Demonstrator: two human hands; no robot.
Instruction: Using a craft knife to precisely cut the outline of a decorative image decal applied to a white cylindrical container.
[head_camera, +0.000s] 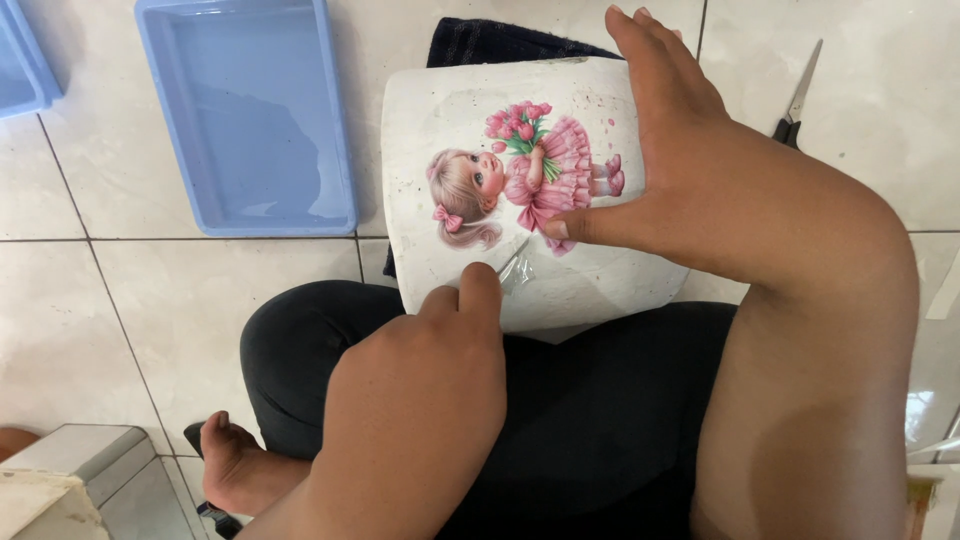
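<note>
My right hand (680, 170) lies flat, steadying the white pot (530, 190); my left hand (440, 340) pinches the clear film (515, 268). I peel slowly, keeping the doll decal (520, 175) flat.

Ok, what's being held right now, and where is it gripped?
The white pot lies on the lap. The right hand steadies its side, thumb on the picture; the left hand pinches clear film at the picture's lower edge.
</note>
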